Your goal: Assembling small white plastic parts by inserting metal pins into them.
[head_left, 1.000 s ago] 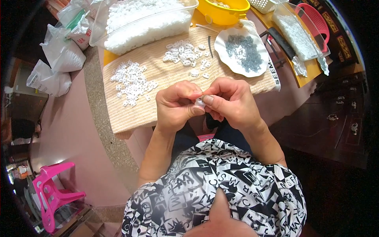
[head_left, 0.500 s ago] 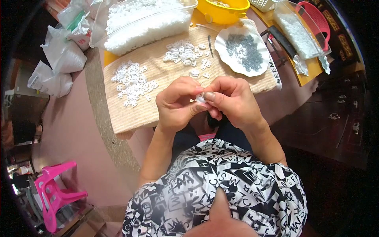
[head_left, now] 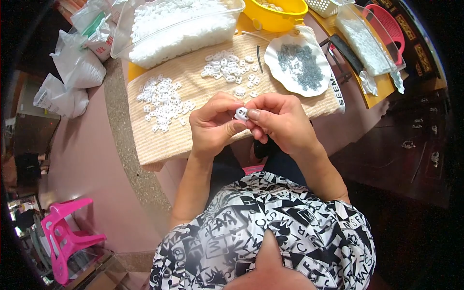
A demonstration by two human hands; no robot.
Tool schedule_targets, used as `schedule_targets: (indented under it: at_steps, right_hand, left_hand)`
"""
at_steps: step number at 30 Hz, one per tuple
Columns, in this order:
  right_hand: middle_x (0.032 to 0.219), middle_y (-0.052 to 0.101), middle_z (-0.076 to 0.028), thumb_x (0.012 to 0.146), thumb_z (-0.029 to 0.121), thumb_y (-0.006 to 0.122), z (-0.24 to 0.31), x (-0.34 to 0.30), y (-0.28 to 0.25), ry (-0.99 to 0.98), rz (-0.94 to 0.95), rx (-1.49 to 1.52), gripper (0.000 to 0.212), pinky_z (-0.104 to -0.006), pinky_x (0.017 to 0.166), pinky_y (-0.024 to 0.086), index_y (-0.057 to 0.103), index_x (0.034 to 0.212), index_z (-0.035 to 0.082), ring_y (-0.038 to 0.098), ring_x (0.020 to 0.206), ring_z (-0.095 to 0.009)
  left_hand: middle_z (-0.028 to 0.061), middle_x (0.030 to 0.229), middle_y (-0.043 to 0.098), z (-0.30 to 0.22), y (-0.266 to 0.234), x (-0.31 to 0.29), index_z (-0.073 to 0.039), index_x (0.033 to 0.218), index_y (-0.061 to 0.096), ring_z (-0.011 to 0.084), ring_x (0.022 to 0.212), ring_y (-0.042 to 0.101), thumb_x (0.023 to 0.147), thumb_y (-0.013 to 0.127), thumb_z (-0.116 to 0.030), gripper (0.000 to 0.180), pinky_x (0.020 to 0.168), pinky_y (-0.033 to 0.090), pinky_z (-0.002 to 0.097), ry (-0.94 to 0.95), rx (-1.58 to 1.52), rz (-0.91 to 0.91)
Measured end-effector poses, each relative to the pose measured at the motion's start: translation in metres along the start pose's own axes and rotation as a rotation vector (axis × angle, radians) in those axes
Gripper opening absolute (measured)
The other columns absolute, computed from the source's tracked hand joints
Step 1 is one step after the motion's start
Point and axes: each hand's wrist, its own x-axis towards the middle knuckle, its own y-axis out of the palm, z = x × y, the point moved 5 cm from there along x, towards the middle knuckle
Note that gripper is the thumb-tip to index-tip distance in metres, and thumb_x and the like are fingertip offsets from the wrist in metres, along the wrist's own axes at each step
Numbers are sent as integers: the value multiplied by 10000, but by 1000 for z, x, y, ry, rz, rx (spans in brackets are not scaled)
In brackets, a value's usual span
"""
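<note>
A small oval white plastic piece with holes [head_left: 241, 114] is held up at the near edge of the cloth-covered table. My right hand [head_left: 284, 121] pinches its right side between thumb and fingers. Around its left side the thumb and forefinger of my left hand [head_left: 212, 126] close in from above and below. Beyond the hands lies a pile of similar oval white pieces [head_left: 226, 65], with a few loose ones nearer me. Smaller white pieces [head_left: 162, 101] are heaped to the left. Small dark grey parts [head_left: 309, 70] cover a white scalloped plate [head_left: 274, 72] on the right.
A clear bin [head_left: 121, 48] full of white pieces stands at the back left, beside a yellow basin [head_left: 275, 21]. One thin black strip [head_left: 259, 59] lies near the plate. White bags [head_left: 77, 67] and a pink stool [head_left: 72, 237] are on the left.
The white piece has turned so its face with the holes shows more. My left thumb and forefinger have parted a little around it; the right hand keeps its pinch.
</note>
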Motion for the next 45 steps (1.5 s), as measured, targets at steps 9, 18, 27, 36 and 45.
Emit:
schedule_targets:
  at_steps: [9, 18, 27, 36, 45]
  right_hand:
    - [673, 581, -39, 815, 105, 562, -2, 8, -3, 9, 16, 43, 134, -170, 429, 391, 591, 841, -23, 508, 509, -58]
    - [658, 570, -46, 811, 73, 550, -9, 8, -9, 43, 20, -7, 110, -167, 421, 390, 583, 848, -24, 511, 500, -66]
    - [657, 566, -23, 796, 92, 583, -2, 8, -6, 77, 66, 39, 104, -159, 421, 394, 578, 829, -6, 510, 508, -46]
    - [656, 565, -32, 799, 85, 576, -2, 12, -10, 75, 60, 19, 108, -171, 410, 393, 574, 841, -14, 511, 501, -57]
    - [567, 515, -17, 731, 145, 617, 101, 122, -98, -421, -358, -393, 139, -191, 431, 359, 565, 690, 23, 455, 462, -73]
  left_hand:
    - [101, 888, 563, 7, 0, 1, 46, 949, 576, 151, 789, 564, 692, 688, -5, 284, 700, 469, 254, -80, -123, -55]
    - [97, 857, 573, 11, -4, -6, 50, 913, 579, 155, 786, 544, 744, 654, -38, 205, 713, 438, 259, -152, -12, -107]
    - [77, 835, 553, 10, 4, -1, 41, 892, 566, 125, 754, 520, 768, 647, -113, 214, 673, 415, 224, -42, 5, -100]
    - [67, 864, 565, 17, -2, -3, 28, 948, 563, 122, 753, 528, 772, 652, -151, 267, 695, 436, 240, -54, 92, -75]
    - [85, 884, 572, 20, -22, -8, 18, 1143, 492, 129, 724, 516, 825, 586, -221, 408, 629, 409, 236, -180, 131, -330]
